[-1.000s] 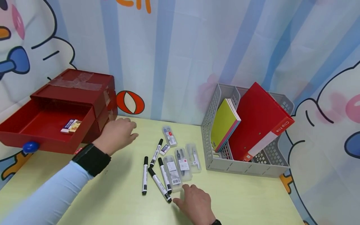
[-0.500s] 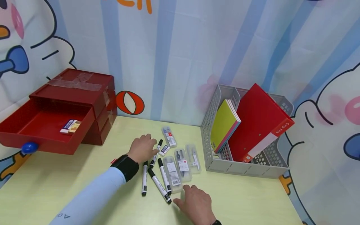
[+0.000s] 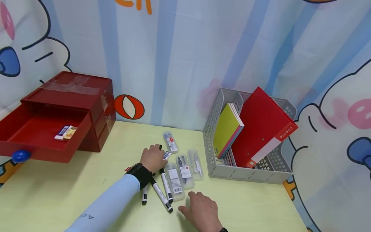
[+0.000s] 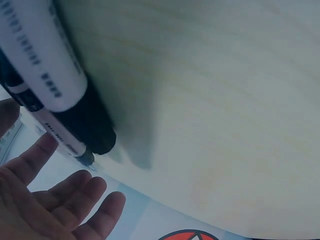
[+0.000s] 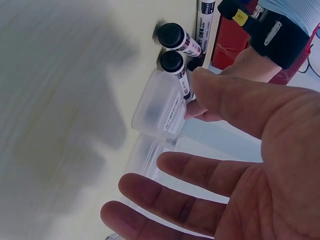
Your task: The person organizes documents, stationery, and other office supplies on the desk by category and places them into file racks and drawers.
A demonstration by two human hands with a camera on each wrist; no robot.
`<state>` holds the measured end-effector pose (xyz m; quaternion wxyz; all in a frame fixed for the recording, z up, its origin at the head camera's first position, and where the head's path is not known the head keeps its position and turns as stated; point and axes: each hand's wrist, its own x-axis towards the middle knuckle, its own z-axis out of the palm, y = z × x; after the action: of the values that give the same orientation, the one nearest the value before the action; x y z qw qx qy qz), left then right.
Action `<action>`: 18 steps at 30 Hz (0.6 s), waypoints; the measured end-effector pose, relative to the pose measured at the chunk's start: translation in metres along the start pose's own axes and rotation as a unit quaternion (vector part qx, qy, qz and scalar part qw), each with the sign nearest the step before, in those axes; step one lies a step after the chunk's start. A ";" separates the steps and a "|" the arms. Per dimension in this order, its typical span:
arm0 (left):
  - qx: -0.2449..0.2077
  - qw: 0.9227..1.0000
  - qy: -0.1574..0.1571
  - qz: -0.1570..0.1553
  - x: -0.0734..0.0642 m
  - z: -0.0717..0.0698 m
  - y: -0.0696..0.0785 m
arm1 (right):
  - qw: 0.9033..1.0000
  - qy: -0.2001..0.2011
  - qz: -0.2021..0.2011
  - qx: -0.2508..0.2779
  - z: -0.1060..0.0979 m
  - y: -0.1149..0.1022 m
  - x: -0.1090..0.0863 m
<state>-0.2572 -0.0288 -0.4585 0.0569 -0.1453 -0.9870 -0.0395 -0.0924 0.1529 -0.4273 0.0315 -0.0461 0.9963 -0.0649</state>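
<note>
My left hand (image 3: 152,158) is over the upper part of a group of black-capped whiteboard markers (image 3: 161,195), hiding most of one beside the small eraser (image 3: 167,155). In the left wrist view its fingers (image 4: 90,192) are spread beside a marker (image 4: 62,132), with a gap between thumb and index finger; a second marker (image 4: 45,60) lies nearer the camera. My right hand (image 3: 202,211) hovers near the table front, holding nothing, fingers loosely extended. Beyond it lie clear plastic cases (image 3: 175,182), one (image 3: 185,170) with a compass inside.
A red drawer box (image 3: 72,88) stands at left, its upper drawer (image 3: 34,151) pulled out with small eraser-like packs (image 3: 65,132) inside. At right, a grey file rack (image 3: 246,175) holds a red clip file (image 3: 261,129) and yellow-covered notebooks (image 3: 227,129). Another case (image 3: 170,142) lies farther back.
From beside the open drawer, my left hand has moved right and down to the markers, covering the one near the eraser. My right hand stays almost still. The head view has shifted slightly.
</note>
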 end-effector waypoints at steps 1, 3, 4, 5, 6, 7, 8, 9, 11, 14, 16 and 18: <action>-0.001 1.000 0.002 0.000 0.000 0.001 0.000 | 1.000 0.003 -0.002 -0.001 0.000 0.000 0.000; -0.004 1.000 0.008 -0.001 0.000 0.004 0.001 | 1.000 0.005 -0.003 -0.001 0.000 0.000 -0.001; -0.004 1.000 0.009 -0.002 0.000 0.005 0.001 | 1.000 0.005 -0.005 -0.001 0.000 0.000 -0.001; -0.004 1.000 0.011 -0.002 0.001 0.005 0.001 | 1.000 0.006 -0.006 -0.002 0.000 0.000 -0.001; -0.003 1.000 0.010 -0.003 0.001 0.006 0.001 | 1.000 0.006 -0.006 -0.002 0.000 0.000 -0.001; -0.002 1.000 0.010 -0.003 0.001 0.006 0.001 | 1.000 0.004 -0.006 -0.003 0.000 0.000 -0.001; 0.000 1.000 0.010 -0.002 0.002 0.006 0.000 | 1.000 0.003 -0.005 -0.003 0.000 -0.001 -0.001; 0.000 1.000 0.010 -0.001 0.002 0.006 0.000 | 1.000 0.000 -0.004 -0.003 0.000 -0.001 -0.001; 0.001 1.000 0.010 0.000 0.003 0.004 -0.001 | 1.000 0.000 -0.003 -0.002 0.000 -0.001 -0.001; -0.007 1.000 0.009 -0.002 0.002 0.000 -0.004 | 1.000 -0.002 -0.001 0.001 -0.001 -0.001 0.000; -0.012 1.000 0.007 -0.005 0.000 -0.004 -0.006 | 1.000 0.005 -0.006 0.003 0.000 -0.001 -0.001; -0.012 1.000 0.010 -0.002 -0.003 -0.008 -0.009 | 1.000 0.010 -0.011 0.004 0.000 -0.001 -0.002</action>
<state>-0.2564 -0.0388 -0.4517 0.0648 -0.1437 -0.9861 -0.0524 -0.0902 0.1524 -0.4271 0.0206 -0.0565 0.9958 -0.0692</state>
